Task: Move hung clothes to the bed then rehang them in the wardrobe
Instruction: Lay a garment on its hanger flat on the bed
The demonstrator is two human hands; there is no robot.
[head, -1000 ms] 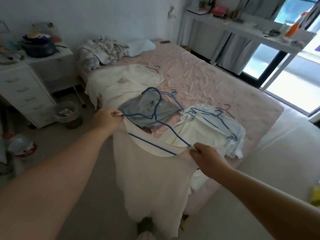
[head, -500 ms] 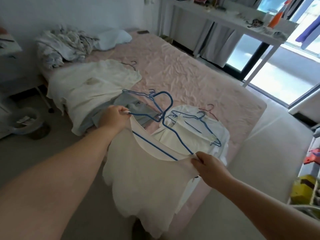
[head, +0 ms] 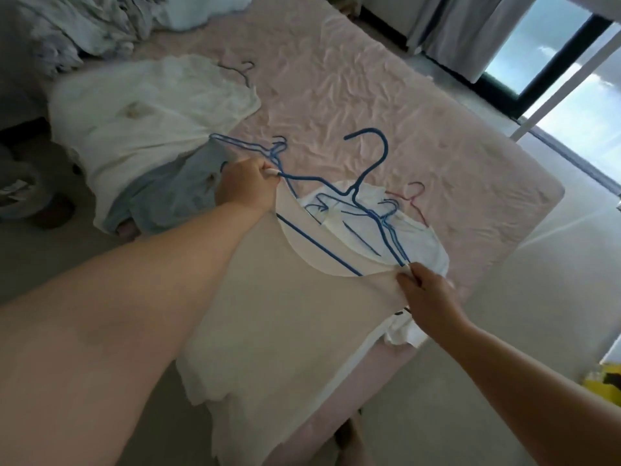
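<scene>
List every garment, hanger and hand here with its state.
Cream shirt: on blue hanger, held up at the bed's edge.
Blue hanger: inside shirt, hook free.
Left hand: grips one shoulder.
Right hand: pinches the other.
White garment: lying on bed.
Grey garment: lying on bed.

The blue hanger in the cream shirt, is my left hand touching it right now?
Touching. The head view shows the left hand pinching the cream shirt at its shoulder, right where the blue hanger wire comes out from between the fingers.
</scene>
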